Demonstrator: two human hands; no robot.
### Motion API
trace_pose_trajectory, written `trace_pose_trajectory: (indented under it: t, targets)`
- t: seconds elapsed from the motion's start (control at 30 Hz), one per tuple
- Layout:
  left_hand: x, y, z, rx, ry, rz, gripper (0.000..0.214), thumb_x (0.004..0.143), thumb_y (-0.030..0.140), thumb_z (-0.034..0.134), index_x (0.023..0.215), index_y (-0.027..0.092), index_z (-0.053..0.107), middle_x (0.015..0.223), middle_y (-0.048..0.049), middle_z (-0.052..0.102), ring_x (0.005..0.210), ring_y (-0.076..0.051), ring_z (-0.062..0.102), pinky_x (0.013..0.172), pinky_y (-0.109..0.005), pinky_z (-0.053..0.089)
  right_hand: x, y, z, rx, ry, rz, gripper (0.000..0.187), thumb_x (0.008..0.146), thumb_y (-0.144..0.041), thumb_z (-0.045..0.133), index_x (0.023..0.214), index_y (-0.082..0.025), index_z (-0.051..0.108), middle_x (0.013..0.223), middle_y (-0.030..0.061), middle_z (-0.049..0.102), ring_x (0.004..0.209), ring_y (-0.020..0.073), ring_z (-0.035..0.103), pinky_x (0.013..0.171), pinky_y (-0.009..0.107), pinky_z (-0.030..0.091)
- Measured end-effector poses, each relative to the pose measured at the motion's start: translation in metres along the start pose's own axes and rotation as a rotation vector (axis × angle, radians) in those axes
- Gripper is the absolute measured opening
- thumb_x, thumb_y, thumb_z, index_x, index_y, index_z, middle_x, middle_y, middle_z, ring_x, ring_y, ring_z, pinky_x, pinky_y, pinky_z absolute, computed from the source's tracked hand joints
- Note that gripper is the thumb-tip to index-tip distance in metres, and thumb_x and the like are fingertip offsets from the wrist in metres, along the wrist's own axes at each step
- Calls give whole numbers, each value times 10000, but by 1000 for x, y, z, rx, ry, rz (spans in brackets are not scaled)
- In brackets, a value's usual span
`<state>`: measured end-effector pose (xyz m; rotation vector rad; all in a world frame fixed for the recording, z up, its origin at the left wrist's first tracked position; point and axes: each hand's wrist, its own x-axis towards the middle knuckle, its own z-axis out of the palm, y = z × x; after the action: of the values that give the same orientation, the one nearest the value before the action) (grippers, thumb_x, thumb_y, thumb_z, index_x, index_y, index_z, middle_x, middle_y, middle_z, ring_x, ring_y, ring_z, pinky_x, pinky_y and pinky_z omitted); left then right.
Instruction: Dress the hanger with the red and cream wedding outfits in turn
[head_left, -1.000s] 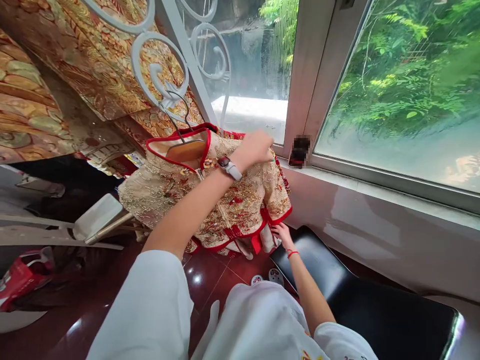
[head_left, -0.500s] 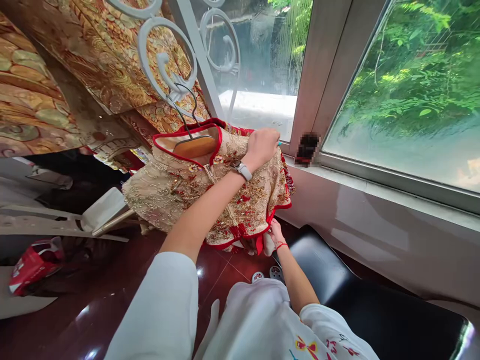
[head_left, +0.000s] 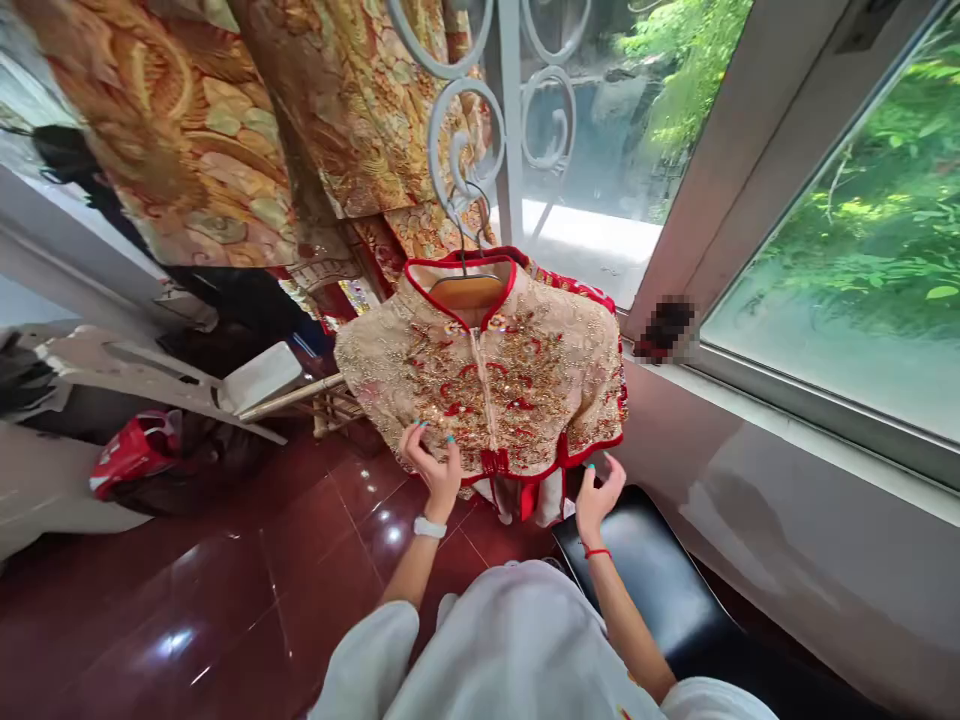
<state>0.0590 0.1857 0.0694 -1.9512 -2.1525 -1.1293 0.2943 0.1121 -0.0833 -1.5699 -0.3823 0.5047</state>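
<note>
A beaded cream and gold jacket with red trim hangs upright from a hanger, its front facing me. The hanger's hook loops over the white scrolled metalwork. Another red garment shows behind it. My left hand, with a watch at the wrist, is at the jacket's lower left front, fingers spread and curved; whether they touch the cloth I cannot tell. By the lower right hem, my right hand has thumb and fingers apart, holding nothing.
Gold patterned cloth hangs at the upper left. A black seat stands at the lower right, below the window ledge. To the left are a white chair and a red bag above the dark red tiled floor.
My left hand has let go of the jacket's right shoulder and come down to its lower left. The right hand has released the hem. The jacket now hangs straighter, and the view has shifted left.
</note>
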Motion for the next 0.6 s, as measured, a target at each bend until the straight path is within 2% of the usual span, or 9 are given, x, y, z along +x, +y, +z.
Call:
trace_pose_trajectory:
  t: [0.07, 0.13, 0.2, 0.23, 0.3, 0.37, 0.43, 0.5, 0.6]
  targets:
    - [-23, -35, 23, -28, -82, -101, 629, 928, 292, 519, 1482, 188, 239, 1506, -244, 335, 1480, -326, 334, 1205, -545, 337, 1, -29, 29, -138, -332, -355, 458, 717, -346, 707, 1169, -286, 671, 1453, 84, 554, 1410, 328, 408, 1205, 509, 243]
    - [-29, -49, 43, -89, -194, -85, 704, 920, 333, 560, 1491, 164, 184, 1569, -258, 248, 1524, -305, 273, 1239, -479, 311, 5, -58, 65, -244, -776, -586, 444, 726, -283, 727, 1165, -345, 709, 1456, 30, 579, 1447, 338, 375, 1246, 537, 106]
    - [-22, -52, 55, -142, -209, -121, 739, 916, 340, 573, 1496, 142, 159, 1597, -260, 214, 1541, -280, 247, 1249, -416, 297, 8, -76, 95, -314, -941, -685, 441, 797, -230, 654, 1211, -372, 705, 1481, 9, 564, 1473, 331, 345, 1246, 559, 33]
    - [-15, -54, 57, -170, -186, -177, 734, 927, 327, 552, 1504, 131, 141, 1598, -260, 223, 1534, -265, 267, 1242, -392, 307, 7, -79, 103, -339, -942, -711, 448, 823, -216, 621, 1236, -374, 694, 1499, 10, 547, 1483, 326, 330, 1243, 567, 21]
    - [0, -64, 56, -247, -180, -320, 669, 965, 276, 455, 1525, 124, 121, 1593, -244, 281, 1494, -228, 356, 1211, -354, 350, 3, -72, 103, -363, -820, -726, 430, 857, -231, 586, 1259, -354, 674, 1521, 33, 517, 1492, 319, 308, 1238, 578, 43]
    - [14, -83, 51, -356, -284, -434, 594, 996, 249, 363, 1547, 152, 165, 1610, -201, 327, 1486, -202, 383, 1199, -336, 365, 0, -53, 87, -351, -553, -686, 420, 872, -305, 588, 1290, -297, 632, 1524, 89, 483, 1484, 324, 304, 1231, 586, 106]
    - [24, -107, 48, -483, -433, -491, 570, 1007, 286, 376, 1557, 203, 248, 1640, -144, 331, 1520, -203, 331, 1218, -349, 341, 7, -34, 65, -336, -307, -596, 556, 871, -416, 598, 1381, -207, 526, 1526, 175, 423, 1466, 347, 307, 1214, 589, 180]
    - [32, -125, 51, -607, -517, -505, 648, 952, 327, 544, 1549, 209, 320, 1635, -137, 358, 1530, -241, 312, 1234, -384, 320, 27, -24, 52, -361, -313, -532, 759, 822, -528, 644, 1437, -138, 430, 1513, 236, 391, 1449, 375, 317, 1200, 586, 234]
    - [42, -128, 70, -755, -480, -525, 827, 689, 244, 847, 1432, 126, 501, 1470, -199, 563, 1428, -327, 475, 1209, -438, 359, 67, -27, 56, -407, -565, -550, 909, 665, -604, 764, 1392, -143, 471, 1473, 229, 439, 1418, 382, 375, 1187, 546, 308]
